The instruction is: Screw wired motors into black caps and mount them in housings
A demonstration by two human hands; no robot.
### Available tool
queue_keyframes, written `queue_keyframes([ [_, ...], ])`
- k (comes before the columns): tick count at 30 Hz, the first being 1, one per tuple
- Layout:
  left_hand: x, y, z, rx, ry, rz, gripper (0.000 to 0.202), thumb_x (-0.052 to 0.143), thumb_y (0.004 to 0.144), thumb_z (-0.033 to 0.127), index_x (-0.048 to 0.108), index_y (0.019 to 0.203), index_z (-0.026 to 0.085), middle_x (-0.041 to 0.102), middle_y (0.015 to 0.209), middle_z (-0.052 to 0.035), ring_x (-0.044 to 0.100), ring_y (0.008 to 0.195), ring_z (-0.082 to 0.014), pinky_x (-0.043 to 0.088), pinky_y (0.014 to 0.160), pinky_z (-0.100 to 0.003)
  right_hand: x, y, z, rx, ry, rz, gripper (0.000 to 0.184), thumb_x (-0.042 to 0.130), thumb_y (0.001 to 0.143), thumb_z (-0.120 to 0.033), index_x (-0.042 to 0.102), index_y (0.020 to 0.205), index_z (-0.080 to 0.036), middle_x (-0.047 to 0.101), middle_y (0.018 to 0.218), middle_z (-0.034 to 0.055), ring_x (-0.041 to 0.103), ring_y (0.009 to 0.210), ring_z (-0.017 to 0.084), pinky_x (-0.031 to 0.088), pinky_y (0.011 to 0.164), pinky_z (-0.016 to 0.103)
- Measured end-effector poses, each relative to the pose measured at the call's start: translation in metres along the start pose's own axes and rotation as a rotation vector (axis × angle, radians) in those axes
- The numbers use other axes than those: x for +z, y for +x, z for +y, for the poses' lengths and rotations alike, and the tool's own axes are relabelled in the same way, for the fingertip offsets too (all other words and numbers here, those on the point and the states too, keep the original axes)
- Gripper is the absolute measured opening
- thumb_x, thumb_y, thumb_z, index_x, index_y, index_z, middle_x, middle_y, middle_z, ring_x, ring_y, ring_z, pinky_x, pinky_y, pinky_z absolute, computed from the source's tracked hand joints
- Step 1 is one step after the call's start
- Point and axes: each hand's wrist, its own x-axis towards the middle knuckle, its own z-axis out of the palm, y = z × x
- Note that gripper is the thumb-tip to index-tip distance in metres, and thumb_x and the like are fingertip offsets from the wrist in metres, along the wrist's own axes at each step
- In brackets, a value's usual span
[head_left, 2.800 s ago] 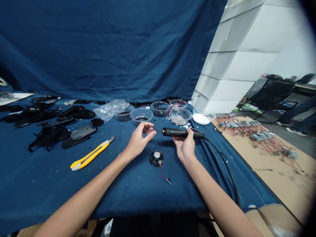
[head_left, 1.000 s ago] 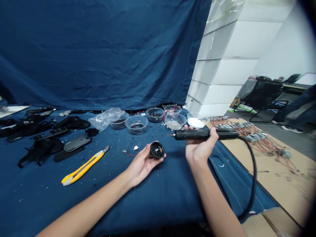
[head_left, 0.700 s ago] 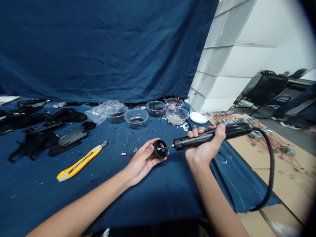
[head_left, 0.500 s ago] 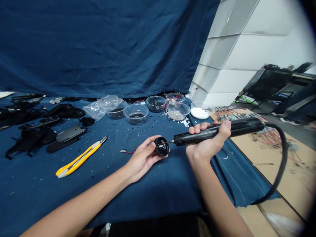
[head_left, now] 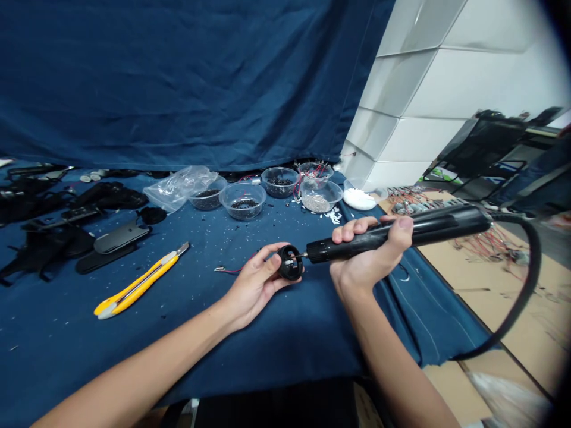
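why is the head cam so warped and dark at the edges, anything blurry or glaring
In the head view, the wide lens bows the white panelled wall and the right corners fall to black; soft glare streaks the glossy black corded handheld tool in the right hand; the pale blurred shape at bottom right is too smeared to identify.

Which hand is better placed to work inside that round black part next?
Probably the right hand: it grips the corded black pen-style tool, metal tip at the part's open face. The left hand only cradles the round black part.
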Motion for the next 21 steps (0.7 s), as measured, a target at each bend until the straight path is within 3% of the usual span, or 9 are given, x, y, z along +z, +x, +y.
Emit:
queue_keyframes([
  [13,-0.004,-0.005,-0.001,-0.021,0.018,-0.005,0.041,0.069,0.083,0.035,0.057,0.117,0.014,0.066,0.100,-0.0118,0.067,0.093,-0.0249,0.051,0.090,-0.043,0.003,-0.009,-0.006,0.000,0.017,-0.148,0.021,0.046,0.080,-0.045,0.041,0.085,-0.025,0.040,0.053,-0.0097,0.040,0.036,0.008,0.036,0.034,0.019],
  [21,-0.003,-0.006,0.001,-0.041,-0.011,-0.017,0.040,0.069,0.083,0.034,0.057,0.116,0.014,0.066,0.100,-0.0116,0.067,0.092,-0.0245,0.052,0.089,-0.042,0.002,-0.014,-0.008,-0.043,0.053,-0.230,0.027,0.051,0.078,-0.049,0.041,0.087,-0.026,0.043,0.054,-0.0102,0.040,0.035,0.008,0.037,0.033,0.020],
])
